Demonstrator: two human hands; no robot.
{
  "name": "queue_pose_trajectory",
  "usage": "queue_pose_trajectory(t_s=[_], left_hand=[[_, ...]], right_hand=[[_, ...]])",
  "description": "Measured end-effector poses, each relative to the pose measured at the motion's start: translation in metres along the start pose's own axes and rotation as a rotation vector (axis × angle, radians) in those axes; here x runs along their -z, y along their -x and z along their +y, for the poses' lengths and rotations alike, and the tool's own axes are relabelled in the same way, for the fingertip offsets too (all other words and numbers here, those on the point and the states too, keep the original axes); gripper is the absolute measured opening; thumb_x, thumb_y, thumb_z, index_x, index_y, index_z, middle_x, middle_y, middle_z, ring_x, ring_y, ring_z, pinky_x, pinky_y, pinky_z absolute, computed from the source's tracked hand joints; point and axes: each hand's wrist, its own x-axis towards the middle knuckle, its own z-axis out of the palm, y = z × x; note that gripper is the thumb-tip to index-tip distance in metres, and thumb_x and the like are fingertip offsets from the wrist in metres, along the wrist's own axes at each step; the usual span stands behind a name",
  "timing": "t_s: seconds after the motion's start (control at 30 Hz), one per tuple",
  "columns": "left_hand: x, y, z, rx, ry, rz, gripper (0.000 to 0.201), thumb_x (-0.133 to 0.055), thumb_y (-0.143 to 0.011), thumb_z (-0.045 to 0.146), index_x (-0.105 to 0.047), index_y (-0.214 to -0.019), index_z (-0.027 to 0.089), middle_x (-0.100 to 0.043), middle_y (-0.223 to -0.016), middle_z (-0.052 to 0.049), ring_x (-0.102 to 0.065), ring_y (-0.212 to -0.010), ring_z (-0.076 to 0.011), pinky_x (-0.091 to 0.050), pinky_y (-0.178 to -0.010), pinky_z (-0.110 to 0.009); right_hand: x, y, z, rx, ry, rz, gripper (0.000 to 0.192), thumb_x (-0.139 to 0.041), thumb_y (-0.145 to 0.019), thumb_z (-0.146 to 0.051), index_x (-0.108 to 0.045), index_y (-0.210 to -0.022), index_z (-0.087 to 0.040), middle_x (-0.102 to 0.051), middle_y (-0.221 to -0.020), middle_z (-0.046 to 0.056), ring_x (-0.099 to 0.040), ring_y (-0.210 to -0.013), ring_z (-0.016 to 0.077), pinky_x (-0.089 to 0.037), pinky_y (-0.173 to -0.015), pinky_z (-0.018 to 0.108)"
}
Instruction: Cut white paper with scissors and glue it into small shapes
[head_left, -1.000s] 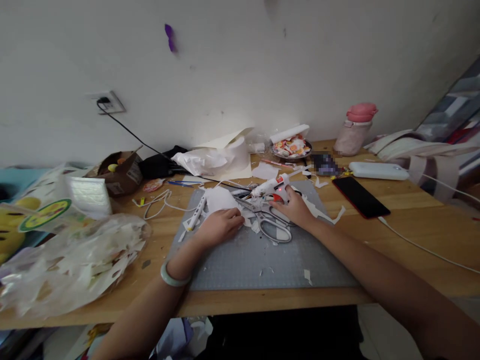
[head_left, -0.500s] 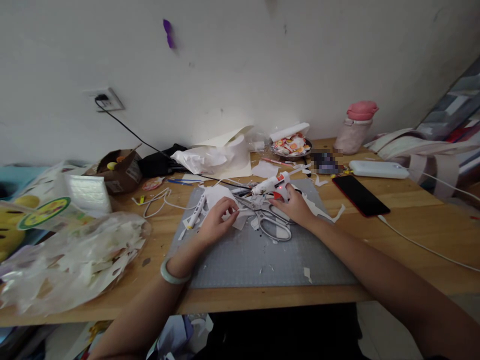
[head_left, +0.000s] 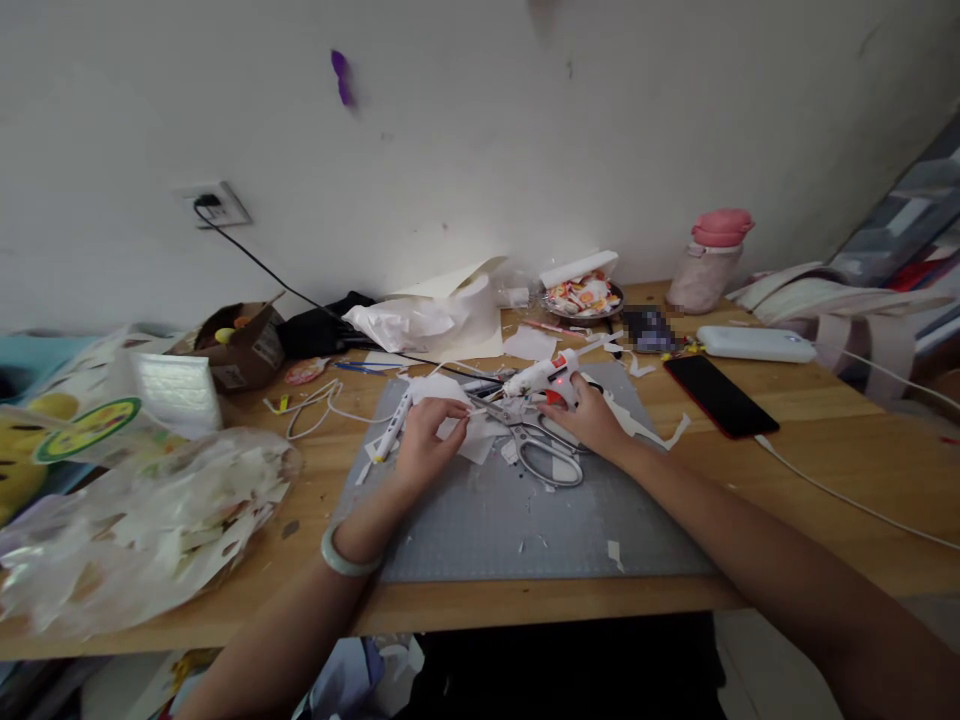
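Observation:
My left hand (head_left: 424,440) pinches a white paper piece (head_left: 472,432) and lifts it a little off the grey cutting mat (head_left: 525,520). My right hand (head_left: 589,415) grips the handle of a white and red hot glue gun (head_left: 536,373), whose nozzle points left toward the paper. Metal scissors (head_left: 544,450) lie on the mat between the two hands. A white pen-like tool (head_left: 394,425) lies just left of my left hand. Paper scraps litter the mat around them.
A clear bag of paper scraps (head_left: 142,525) sits at the left. A cardboard box (head_left: 240,345), black cable (head_left: 255,265) and crumpled white bag (head_left: 420,320) stand behind. To the right lie a red phone (head_left: 720,393), white power bank (head_left: 754,342), pink bottle (head_left: 709,260) and snack plate (head_left: 585,293).
My left hand has turned from lying flat on the paper to pinching a piece and raising it. My right hand stays on the glue gun.

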Motion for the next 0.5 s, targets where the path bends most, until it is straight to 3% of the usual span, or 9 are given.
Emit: queue_pose_trajectory(t_s=[0.2, 0.5], left_hand=[[0.0037, 0.0005, 0.0069, -0.054, -0.168, -0.048, 0.009, -0.053, -0.081, 0.022, -0.061, -0.075, 0.021, -0.071, -0.09, -0.003, -0.06, -0.089, -0.022, -0.04, -0.082, -0.038], [0.0006, 0.0012, 0.0011, -0.102, -0.183, -0.055, 0.014, -0.052, -0.084, 0.025, -0.065, -0.081, 0.02, -0.072, -0.089, -0.004, -0.062, -0.086, -0.022, -0.04, -0.08, -0.038]], right_hand=[[-0.0013, 0.0009, 0.002, 0.031, 0.003, 0.006, 0.039, -0.063, -0.069, -0.047, -0.053, -0.094, -0.019, -0.066, -0.085, 0.008, -0.063, -0.076, 0.0242, -0.049, -0.066, 0.034], [0.0004, 0.0012, -0.0008, 0.028, 0.009, -0.006, 0.04, -0.063, -0.068, -0.046, -0.052, -0.094, -0.019, -0.065, -0.084, 0.007, -0.062, -0.074, 0.0236, -0.048, -0.064, 0.034]])
